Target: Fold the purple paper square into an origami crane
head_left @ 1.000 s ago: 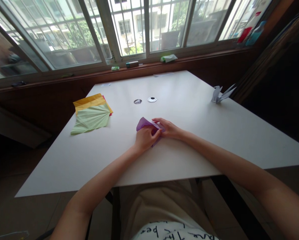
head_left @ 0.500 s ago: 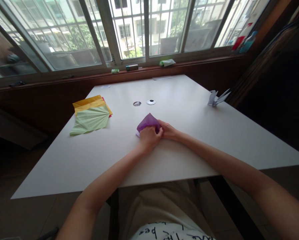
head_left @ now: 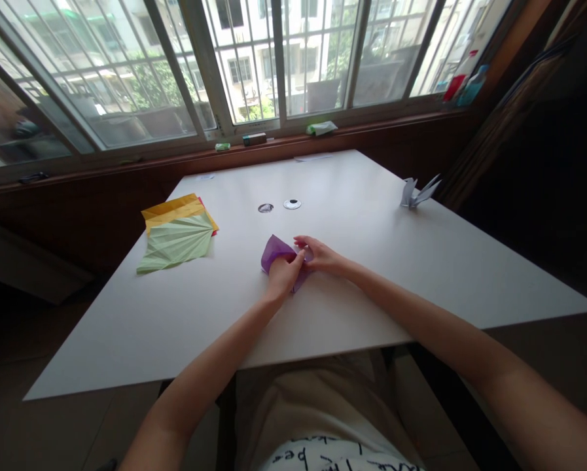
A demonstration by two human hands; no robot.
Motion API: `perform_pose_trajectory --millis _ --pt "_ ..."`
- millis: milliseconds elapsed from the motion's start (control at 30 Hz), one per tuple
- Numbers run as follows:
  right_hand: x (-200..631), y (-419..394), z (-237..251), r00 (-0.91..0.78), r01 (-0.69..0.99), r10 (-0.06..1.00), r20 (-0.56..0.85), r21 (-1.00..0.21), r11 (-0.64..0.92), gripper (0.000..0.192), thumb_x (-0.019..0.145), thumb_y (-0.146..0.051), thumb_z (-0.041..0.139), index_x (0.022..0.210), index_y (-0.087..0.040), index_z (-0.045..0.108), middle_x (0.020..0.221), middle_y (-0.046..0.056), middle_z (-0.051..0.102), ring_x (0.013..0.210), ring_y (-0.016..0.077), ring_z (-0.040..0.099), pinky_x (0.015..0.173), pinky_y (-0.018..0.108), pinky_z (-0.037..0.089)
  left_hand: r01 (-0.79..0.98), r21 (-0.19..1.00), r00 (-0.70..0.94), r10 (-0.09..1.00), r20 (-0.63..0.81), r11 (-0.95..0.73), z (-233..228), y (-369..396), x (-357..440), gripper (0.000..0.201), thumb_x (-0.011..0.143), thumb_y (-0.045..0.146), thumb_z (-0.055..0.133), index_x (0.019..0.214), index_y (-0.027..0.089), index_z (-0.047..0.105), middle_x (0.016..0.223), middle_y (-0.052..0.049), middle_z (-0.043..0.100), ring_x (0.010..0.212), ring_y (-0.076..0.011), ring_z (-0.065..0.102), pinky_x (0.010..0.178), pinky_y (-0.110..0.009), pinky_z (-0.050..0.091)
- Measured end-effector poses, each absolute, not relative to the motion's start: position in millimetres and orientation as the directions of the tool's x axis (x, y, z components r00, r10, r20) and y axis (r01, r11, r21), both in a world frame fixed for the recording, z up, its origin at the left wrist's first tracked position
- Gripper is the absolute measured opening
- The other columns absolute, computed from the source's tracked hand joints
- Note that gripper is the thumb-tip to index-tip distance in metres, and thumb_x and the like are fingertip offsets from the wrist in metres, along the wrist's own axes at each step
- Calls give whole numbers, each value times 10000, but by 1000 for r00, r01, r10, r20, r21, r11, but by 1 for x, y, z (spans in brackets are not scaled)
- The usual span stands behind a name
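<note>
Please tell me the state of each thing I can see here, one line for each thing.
purple paper: partly folded, on the table, held by both hands
left hand: pinching the paper
right hand: pressing on the paper
green paper: creased fan-like, lying flat
white paper crane: finished, standing untouched

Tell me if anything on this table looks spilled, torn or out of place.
Nothing stands out. Both hands, left hand and right hand, press the purple paper on the white table; the green and yellow sheets lie stacked, the paper crane stands upright.

Both arms reach forward; the left hand [head_left: 282, 273] and the right hand [head_left: 319, 256] meet, fingers curled and touching.
</note>
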State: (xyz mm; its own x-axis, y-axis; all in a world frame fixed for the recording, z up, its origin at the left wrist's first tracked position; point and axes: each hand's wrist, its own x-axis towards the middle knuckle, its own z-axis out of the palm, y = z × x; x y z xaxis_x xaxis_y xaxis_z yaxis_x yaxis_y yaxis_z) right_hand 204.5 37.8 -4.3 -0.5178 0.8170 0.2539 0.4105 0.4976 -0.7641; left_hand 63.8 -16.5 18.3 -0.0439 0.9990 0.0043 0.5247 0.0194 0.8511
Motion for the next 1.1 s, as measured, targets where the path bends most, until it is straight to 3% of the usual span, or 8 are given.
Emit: perform_pose_trajectory --millis 467,633,800,1100 --pt "204 29 -2 -529 402 780 334 -711 577 589 646 -259 651 1200 -187 463 1166 98 572 1066 225 548 922 389 421 474 879 -97 988 118 -58 15 -24 66 332 835 378 414 822 130 633 813 -86 678 790 -190 627 710 -291 465" --pt "206 29 -4 -544 398 760 354 -689 606 575 667 -208 604 1221 -204 449 1231 99 537 1130 229 510 963 405 388 474 865 69 986 150 -164 15 -20 61 199 767 289 524 828 125 617 812 -75 671 755 -171 620 669 -263 471" --pt "206 31 -8 -534 415 750 390 -652 634 623 617 -143 596 1223 -186 459 1311 127 469 1234 256 417 1024 427 325 582 779 141 972 186 -234 15 -21 59 216 735 309 565 841 126 612 804 -69 670 722 -168 611 653 -266 463" --pt "203 23 5 -544 384 753 370 -688 616 534 677 -251 626 1178 -149 473 1119 94 590 988 214 569 869 352 446 663 705 121 965 231 -252 11 -11 52 214 804 196 428 821 136 633 772 -46 673 669 -129 585 622 -232 421"
